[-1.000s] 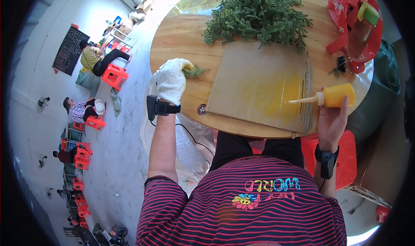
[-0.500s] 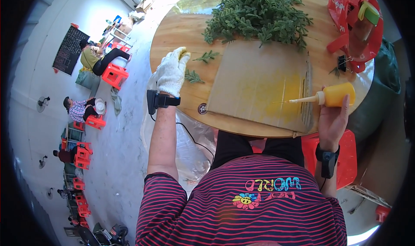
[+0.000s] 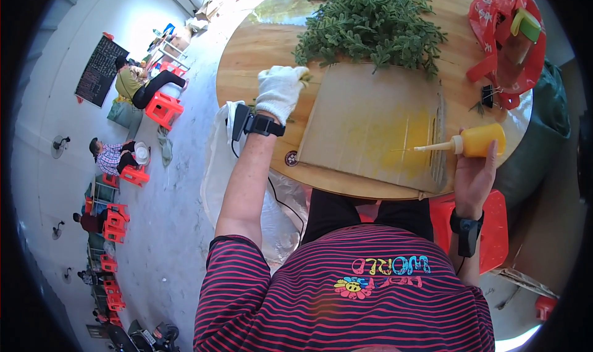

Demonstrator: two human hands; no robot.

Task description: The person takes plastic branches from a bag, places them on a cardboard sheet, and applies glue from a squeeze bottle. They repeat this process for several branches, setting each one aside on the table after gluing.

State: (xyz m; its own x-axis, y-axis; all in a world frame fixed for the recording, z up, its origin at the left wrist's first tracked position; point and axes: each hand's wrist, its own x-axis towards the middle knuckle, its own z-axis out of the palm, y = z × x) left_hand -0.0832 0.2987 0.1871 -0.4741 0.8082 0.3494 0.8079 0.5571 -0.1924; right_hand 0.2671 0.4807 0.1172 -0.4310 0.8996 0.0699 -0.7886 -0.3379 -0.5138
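Observation:
My left hand (image 3: 280, 93), in a white knitted glove with yellowish fingertips, is closed over the left part of the table beside the pile of green artificial fir sprigs (image 3: 374, 27). Whatever its fingers hold, if anything, is hidden. My bare right hand (image 3: 474, 176) grips a yellow squeeze bottle (image 3: 483, 140), tilted on its side. The bottle's long pale nozzle points left over a cardboard sheet (image 3: 346, 114), which is stained yellow on its right half.
A round wooden table (image 3: 244, 64) carries all this. At its right lie a red bag (image 3: 482, 15), a green-lidded container (image 3: 526, 27) and a black binder clip (image 3: 488, 96). Red stools (image 3: 165, 110) and seated people line the left side of the room.
My left hand has moved right, toward the cardboard, covering the place where two loose sprigs lay. My right hand and the bottle have barely moved.

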